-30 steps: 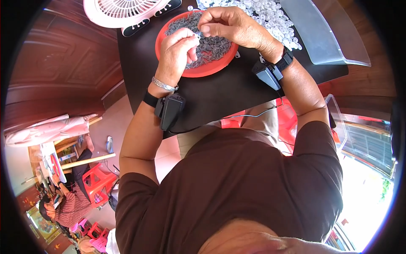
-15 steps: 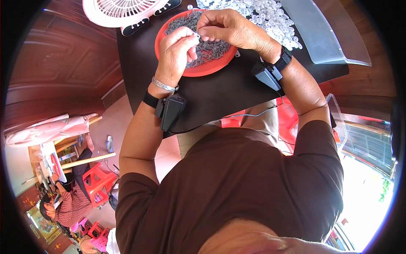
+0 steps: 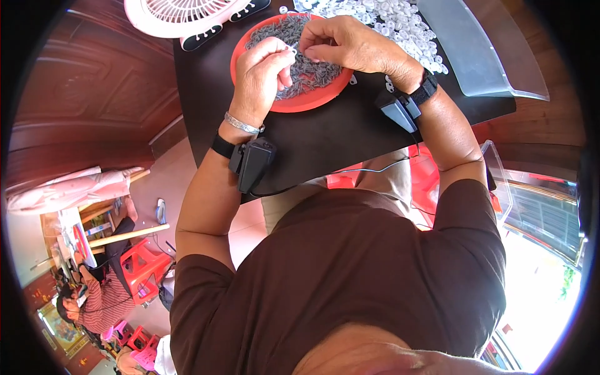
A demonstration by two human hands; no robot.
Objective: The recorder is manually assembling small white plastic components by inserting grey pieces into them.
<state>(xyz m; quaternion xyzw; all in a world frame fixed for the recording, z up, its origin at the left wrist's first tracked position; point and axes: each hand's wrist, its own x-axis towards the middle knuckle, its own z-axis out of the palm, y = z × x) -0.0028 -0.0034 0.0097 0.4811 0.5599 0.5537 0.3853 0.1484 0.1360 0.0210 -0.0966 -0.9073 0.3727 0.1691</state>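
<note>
A round orange-red tray [image 3: 306, 104] on the dark table holds a heap of small grey pieces [image 3: 320, 76], thin and short. Over its left half, my left hand [image 3: 257, 70] is closed, thumb against forefinger, on a small clear plastic piece [image 3: 292, 50]. Just to the right, my right hand [image 3: 356, 47] hovers above the tray with thumb and forefinger bent together. Whatever its fingertips hold is too small to make out. Behind my right hand lies a pile of small clear plastic pieces [image 3: 403, 28], rounded and with holes.
A pink fan [image 3: 181, 15] stands at the table's far left. On the far right lies a translucent plastic sheet or bin [image 3: 465, 56]. A cable [image 3: 369, 169] runs below the table's near edge [image 3: 325, 164]. At lower left, a person in a striped top [image 3: 106, 300] sits near a red stool [image 3: 145, 265].
My right hand has moved slightly right, widening the gap to my left hand. The left hand keeps its pinch, almost still.
</note>
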